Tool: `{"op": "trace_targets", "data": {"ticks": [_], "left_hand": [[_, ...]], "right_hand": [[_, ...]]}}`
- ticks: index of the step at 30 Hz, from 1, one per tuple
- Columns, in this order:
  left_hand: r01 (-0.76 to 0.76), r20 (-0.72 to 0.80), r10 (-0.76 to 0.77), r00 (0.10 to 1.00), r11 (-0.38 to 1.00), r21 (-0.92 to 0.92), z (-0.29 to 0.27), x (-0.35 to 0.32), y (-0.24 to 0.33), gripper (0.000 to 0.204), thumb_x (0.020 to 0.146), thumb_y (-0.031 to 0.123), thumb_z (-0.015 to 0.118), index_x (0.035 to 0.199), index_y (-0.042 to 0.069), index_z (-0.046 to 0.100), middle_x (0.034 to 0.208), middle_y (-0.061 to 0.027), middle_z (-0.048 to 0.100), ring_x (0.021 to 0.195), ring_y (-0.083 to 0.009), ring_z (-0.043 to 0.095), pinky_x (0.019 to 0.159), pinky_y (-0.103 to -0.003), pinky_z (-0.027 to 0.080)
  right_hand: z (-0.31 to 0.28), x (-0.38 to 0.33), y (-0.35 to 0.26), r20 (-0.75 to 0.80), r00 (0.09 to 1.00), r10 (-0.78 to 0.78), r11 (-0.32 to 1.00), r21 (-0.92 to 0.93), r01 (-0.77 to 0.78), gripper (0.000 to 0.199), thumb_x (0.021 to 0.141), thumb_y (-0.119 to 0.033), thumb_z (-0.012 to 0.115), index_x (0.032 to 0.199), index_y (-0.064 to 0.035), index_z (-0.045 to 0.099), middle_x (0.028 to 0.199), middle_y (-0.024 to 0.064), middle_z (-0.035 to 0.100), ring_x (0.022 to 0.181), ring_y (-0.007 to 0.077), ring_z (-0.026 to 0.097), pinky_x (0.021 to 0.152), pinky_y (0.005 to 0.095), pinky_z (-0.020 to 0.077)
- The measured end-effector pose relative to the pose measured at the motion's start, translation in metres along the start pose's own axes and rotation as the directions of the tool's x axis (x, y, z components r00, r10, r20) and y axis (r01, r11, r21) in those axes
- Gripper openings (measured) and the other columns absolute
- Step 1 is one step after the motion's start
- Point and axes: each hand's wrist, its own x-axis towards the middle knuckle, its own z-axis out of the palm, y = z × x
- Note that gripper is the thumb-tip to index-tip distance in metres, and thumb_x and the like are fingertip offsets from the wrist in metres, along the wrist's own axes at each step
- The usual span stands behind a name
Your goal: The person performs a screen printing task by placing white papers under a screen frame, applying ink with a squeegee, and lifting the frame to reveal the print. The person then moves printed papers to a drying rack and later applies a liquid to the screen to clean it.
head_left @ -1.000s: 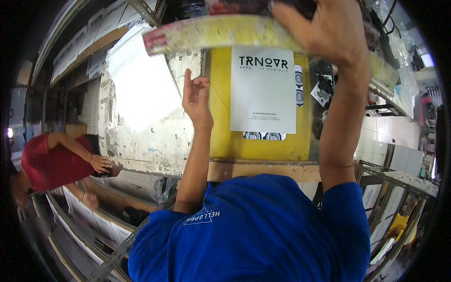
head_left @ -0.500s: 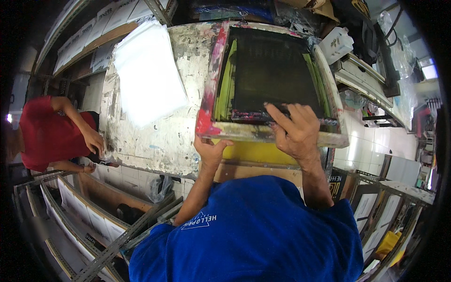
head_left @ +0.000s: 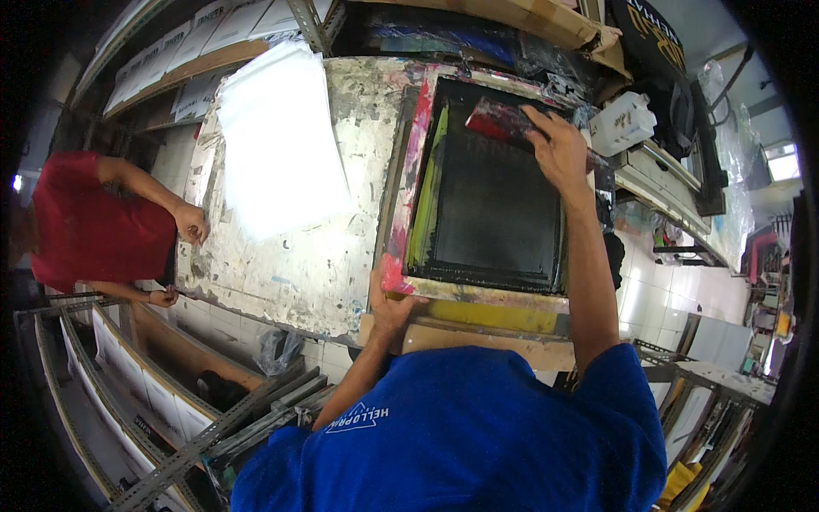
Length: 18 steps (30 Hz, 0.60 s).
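Observation:
A wooden screen-printing frame [head_left: 413, 192], smeared with pink and red ink, lies in front of me. Black ink covers its mesh [head_left: 495, 226], with a yellow-green strip along the left side. My right hand [head_left: 559, 154] reaches to the far end and grips a red-stained squeegee [head_left: 495, 122] that lies across the mesh. At the frame's near left corner is my left hand [head_left: 392, 314], closed on the wood with the thumb along the near edge. A yellow surface [head_left: 490, 316] shows below that near edge.
Left of the frame, white sheets [head_left: 281, 145] lie on the stained table [head_left: 363, 145]. A person in a red shirt [head_left: 102, 222] stands at the table's left end. A white plastic container [head_left: 623, 124] stands at the frame's far right. Metal racks [head_left: 183, 444] are behind me on the left.
My right hand has carried the squeegee from the near end of the mesh to the far end. The frame's near edge has come down. The other person's hand has moved up onto the table edge.

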Motion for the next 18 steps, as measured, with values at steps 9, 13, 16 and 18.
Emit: {"op": "trace_targets", "data": {"ticks": [9, 13, 16, 18], "left_hand": [[-0.154, -0.007, 0.157, 0.988, 0.977, 0.149, -0.007, 0.001, -0.020, 0.097, 0.055, 0.018, 0.093, 0.138, -0.005, 0.048, 0.113, -0.0164, 0.056, 0.102, -0.0329, 0.056, 0.092, -0.041, 0.046], [-0.104, -0.024, 0.108, 0.994, 0.988, 0.114, -0.007, -0.002, -0.033, 0.093, 0.056, 0.016, 0.090, 0.138, -0.005, 0.049, 0.113, -0.0180, 0.057, 0.103, -0.0346, 0.056, 0.093, -0.042, 0.046], [-0.077, -0.062, 0.083, 0.995, 0.992, 0.095, -0.008, -0.007, -0.036, 0.092, 0.058, 0.019, 0.092, 0.136, -0.004, 0.050, 0.113, -0.0155, 0.054, 0.105, -0.0324, 0.055, 0.094, -0.041, 0.046], [-0.021, -0.041, 0.023, 0.999, 0.998, 0.053, -0.007, -0.005, -0.029, 0.089, 0.061, 0.024, 0.094, 0.134, -0.003, 0.050, 0.114, -0.0135, 0.052, 0.106, -0.0302, 0.054, 0.094, -0.040, 0.045]], "right_hand": [[0.107, 0.102, 0.093, 0.085, 0.996, -0.032, 0.998, 0.057, 0.028, 0.043, 0.085, -0.016, 0.069, 0.128, -0.0223, 0.067, 0.119, 0.0146, 0.070, 0.111, 0.0369, 0.065, 0.094, 0.0453, 0.0499], [0.127, 0.123, 0.105, 0.236, 0.972, 0.005, 1.000, -0.024, 0.001, 0.045, 0.084, -0.021, 0.070, 0.129, -0.0242, 0.067, 0.116, 0.0136, 0.070, 0.109, 0.0342, 0.065, 0.096, 0.0470, 0.0469], [0.133, 0.126, 0.100, 0.236, 0.971, 0.022, 0.983, -0.184, 0.022, 0.055, 0.080, -0.024, 0.071, 0.134, -0.0251, 0.063, 0.124, 0.0152, 0.066, 0.116, 0.0322, 0.060, 0.097, 0.0521, 0.0425], [0.138, 0.121, 0.097, 0.204, 0.978, 0.037, 0.958, -0.287, 0.024, 0.063, 0.079, -0.025, 0.071, 0.140, -0.0267, 0.057, 0.130, 0.0144, 0.062, 0.123, 0.0314, 0.054, 0.101, 0.0590, 0.0340]]}}
